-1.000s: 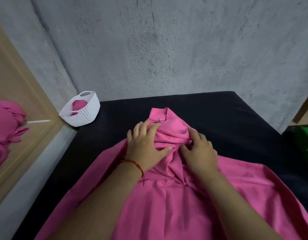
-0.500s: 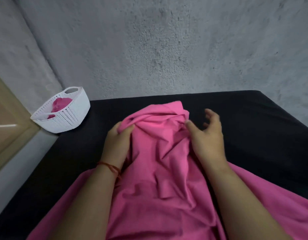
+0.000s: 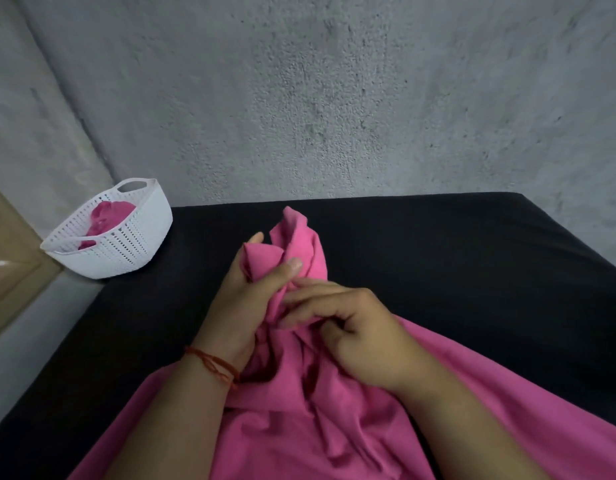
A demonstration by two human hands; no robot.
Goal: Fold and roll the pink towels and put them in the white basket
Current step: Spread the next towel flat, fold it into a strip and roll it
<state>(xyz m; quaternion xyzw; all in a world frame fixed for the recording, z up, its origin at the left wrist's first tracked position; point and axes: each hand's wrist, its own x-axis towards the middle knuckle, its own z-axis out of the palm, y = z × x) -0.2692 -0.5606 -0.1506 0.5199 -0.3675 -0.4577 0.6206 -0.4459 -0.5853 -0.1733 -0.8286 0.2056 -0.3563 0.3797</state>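
Two hands work at frame centre: the left hand (image 3: 244, 299) pinches the bunched end of one pink towel (image 3: 334, 427) spread on the black counter (image 3: 455, 271), while the right hand (image 3: 362, 327) curls round its folds. One white basket (image 3: 126, 251) at the left holds another pink towel (image 3: 107, 216).

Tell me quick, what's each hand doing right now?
Left hand: grips the bunched end of the pink towel.
Right hand: pinches the same towel.
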